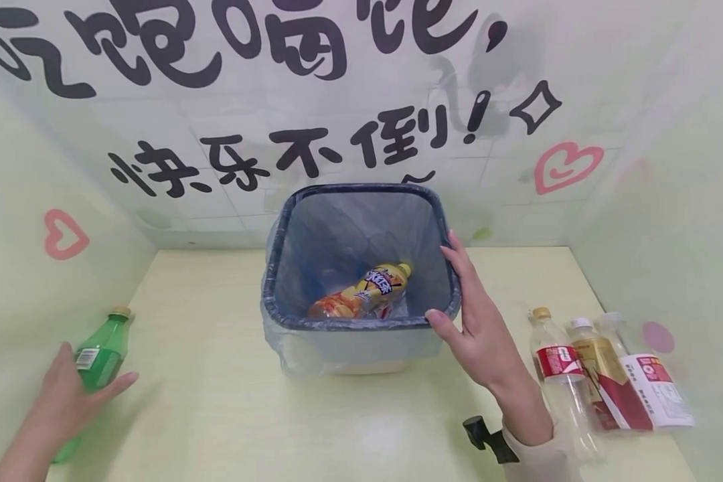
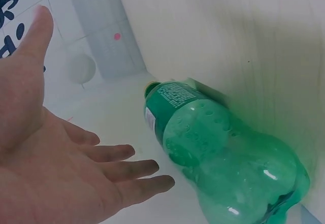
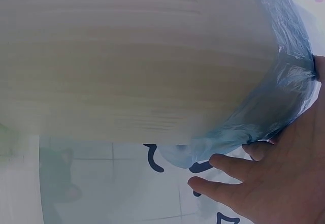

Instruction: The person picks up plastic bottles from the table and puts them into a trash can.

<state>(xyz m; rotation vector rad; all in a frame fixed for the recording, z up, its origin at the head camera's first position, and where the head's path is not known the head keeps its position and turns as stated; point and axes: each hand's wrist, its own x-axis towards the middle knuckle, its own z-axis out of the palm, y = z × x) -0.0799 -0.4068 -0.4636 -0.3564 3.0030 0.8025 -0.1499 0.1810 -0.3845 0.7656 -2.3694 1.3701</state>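
Observation:
My left hand (image 1: 69, 395) is beside a green plastic bottle (image 1: 105, 345) with a yellowish cap, lying at the left of the table. In the left wrist view its fingers (image 2: 129, 170) are straight and spread, with a gap to the bottle. My right hand (image 1: 482, 328) holds the right front corner of a trash bin (image 1: 361, 324), its thumb on the front rim and its fingers at the right rim. The bin stands upright with a translucent bluish liner (image 3: 284, 76) folded over its rim. Inside lies a yellow-orange drink bottle (image 1: 376, 288); what is beneath it is partly hidden.
Right of the bin lie three more bottles: a clear one with a red label (image 1: 559, 361), one with a gold and red label (image 1: 608, 375), and one with a white label (image 1: 657, 391). Pale walls (image 1: 669, 201) border the table (image 1: 217, 402) at the back and sides.

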